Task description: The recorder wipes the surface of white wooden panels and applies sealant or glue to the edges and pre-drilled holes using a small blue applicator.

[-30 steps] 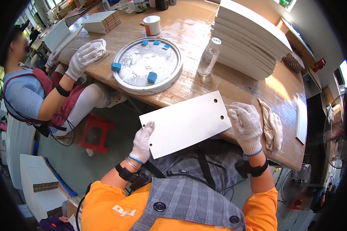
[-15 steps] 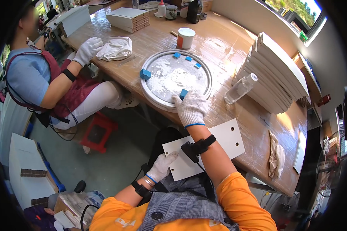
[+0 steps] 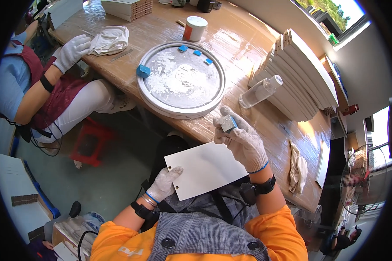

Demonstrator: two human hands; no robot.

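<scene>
My gloved left hand [image 3: 163,183] grips a white board [image 3: 207,170] by its left end, near two small holes. The board lies across my lap, its far corner against the table edge. Between the thumb and fingers of my gloved right hand [image 3: 244,141] is a small blue sponge block [image 3: 228,123], its upturned face coated with whitish paste. That hand hangs over the board's right end and hides part of it. Just beyond, a round grey lid-like tray [image 3: 185,112] holds smeared white paste [image 3: 188,76]. Several blue sponge pieces [image 3: 183,48] sit along its rim.
A clear bottle [image 3: 260,91] leans beside a stack of white boards [image 3: 298,80] at the right. Behind the tray stands a white tub [image 3: 195,28]. A cloth [image 3: 297,167] lies near the right edge. To the left sits a co-worker with a gloved hand [image 3: 72,53] near another cloth [image 3: 109,40].
My right hand has come back from the tray with the sponge block, now turned to show its pasted face. The view has shifted, and the board's right end is now behind that hand.
</scene>
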